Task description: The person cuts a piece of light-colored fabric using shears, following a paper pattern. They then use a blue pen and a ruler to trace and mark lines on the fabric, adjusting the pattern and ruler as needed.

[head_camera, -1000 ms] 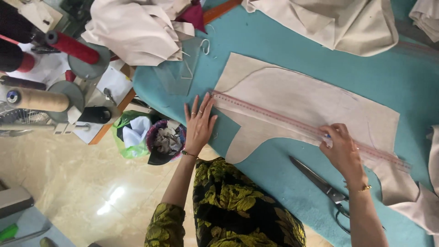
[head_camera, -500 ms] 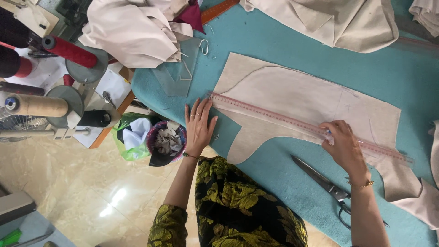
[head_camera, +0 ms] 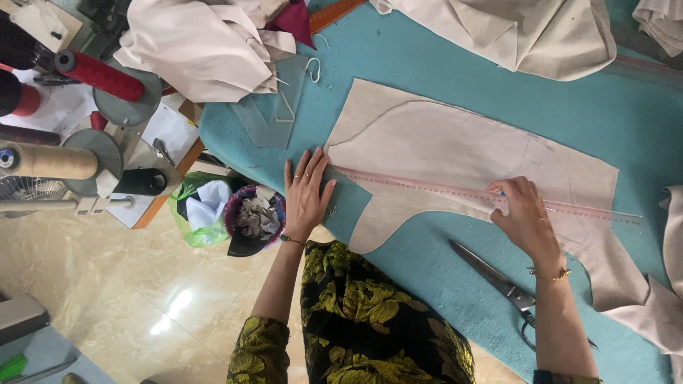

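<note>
Overhead, the teal table (head_camera: 427, 43) bears beige fabric (head_camera: 455, 149); left hand (head_camera: 306, 192) spread flat, right hand (head_camera: 523, 213) grip pinching a pen.

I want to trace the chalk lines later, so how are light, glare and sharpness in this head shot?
Head view: even, soft daylight on the beige fabric piece with faint shadows; glare only on the glossy floor; right hand and clear ruler are sharp; edges bend slightly.

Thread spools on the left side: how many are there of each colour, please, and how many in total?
Red thread spools: 2, a long one and one cut by the picture edge
Beige thread spool: 1
Black thread spool: 1
Total: 4
</note>
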